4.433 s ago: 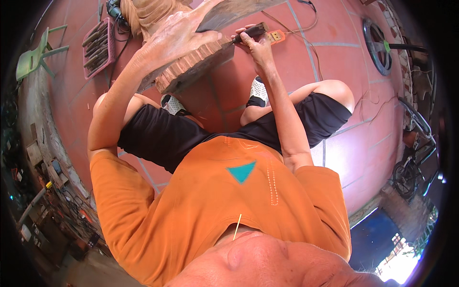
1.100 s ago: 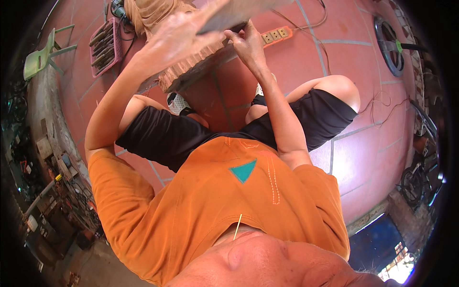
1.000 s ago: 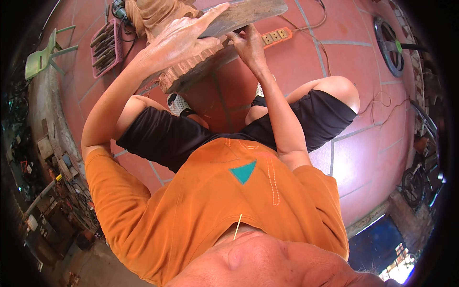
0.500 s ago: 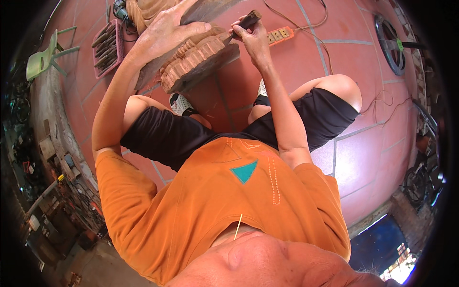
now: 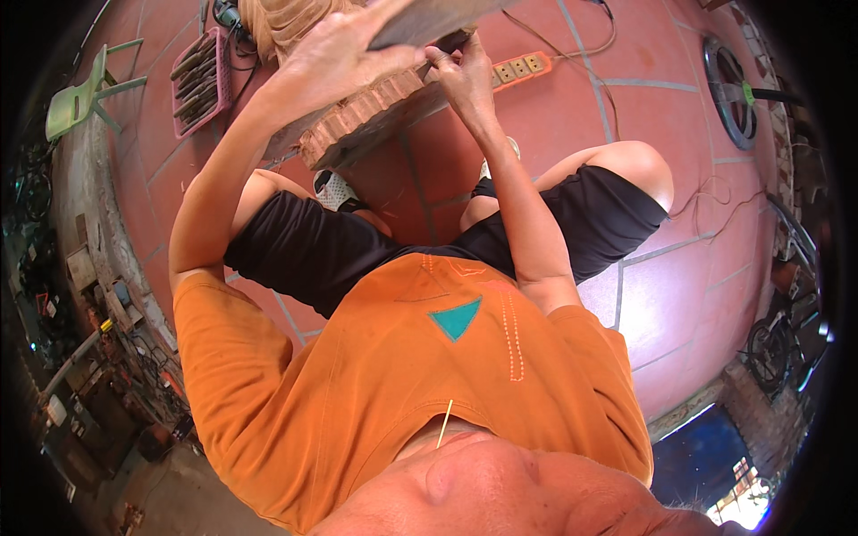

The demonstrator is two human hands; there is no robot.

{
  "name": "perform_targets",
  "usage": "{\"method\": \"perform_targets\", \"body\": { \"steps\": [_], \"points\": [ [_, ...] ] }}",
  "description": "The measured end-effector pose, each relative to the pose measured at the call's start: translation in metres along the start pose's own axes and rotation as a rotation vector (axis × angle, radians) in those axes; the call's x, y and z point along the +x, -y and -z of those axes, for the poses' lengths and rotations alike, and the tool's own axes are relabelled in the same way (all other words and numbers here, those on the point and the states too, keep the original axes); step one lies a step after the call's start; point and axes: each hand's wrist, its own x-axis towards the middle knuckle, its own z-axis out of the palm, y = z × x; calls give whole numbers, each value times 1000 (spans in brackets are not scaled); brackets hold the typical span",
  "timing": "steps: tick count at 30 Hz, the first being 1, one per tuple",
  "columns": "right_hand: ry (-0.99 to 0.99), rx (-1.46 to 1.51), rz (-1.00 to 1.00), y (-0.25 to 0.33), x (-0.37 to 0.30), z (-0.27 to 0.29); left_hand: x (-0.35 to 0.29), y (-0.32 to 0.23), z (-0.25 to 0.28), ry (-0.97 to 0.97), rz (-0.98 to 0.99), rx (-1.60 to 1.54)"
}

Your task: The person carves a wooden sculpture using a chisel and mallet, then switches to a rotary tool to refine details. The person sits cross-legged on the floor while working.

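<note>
My left hand (image 5: 338, 61) is wrapped round a flat, grey-brown wooden mallet (image 5: 433, 21) at the top of the view, its thumb lying along the near side. My right hand (image 5: 468, 87) pinches a dark chisel (image 5: 454, 41), mostly covered by the mallet over its upper end. Below both hands lies a carved wooden piece (image 5: 362, 112) with a ribbed, notched edge, between my feet. The chisel's blade end is hidden. Whether mallet and chisel touch I cannot tell.
A pink basket (image 5: 221, 89) of several dark-handled tools stands on the left, near a green chair (image 5: 79, 103). Beyond the carving are a tan carved form (image 5: 268, 27) and an orange power strip (image 5: 525, 68) with its cord. A black ring-shaped object (image 5: 722, 89) lies far right.
My left hand has swung the mallet rightward, over the chisel's upper end. The right hand has shifted slightly left, still around the chisel.
</note>
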Motion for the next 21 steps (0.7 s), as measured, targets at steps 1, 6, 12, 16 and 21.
{"method": "perform_targets", "body": {
  "steps": [1, 6, 12, 16, 21],
  "points": [
    [-34, 10, 10, -6, 1, -2, 4, 5, -7, 117, 162, 65],
    [-2, -36, 4, -2, 1, 0, 6, 7, -4, 98, 135, 85],
    [38, -98, 11, 0, 4, 2, 3, 4, 3, -170, -224, -23],
    [9, 58, -88, -14, 10, 6, 0, 24, -17, 123, 119, 204],
    [89, 271, -214, -19, 18, 15, 2, 21, -7, 104, 63, 62]
  ]
}}
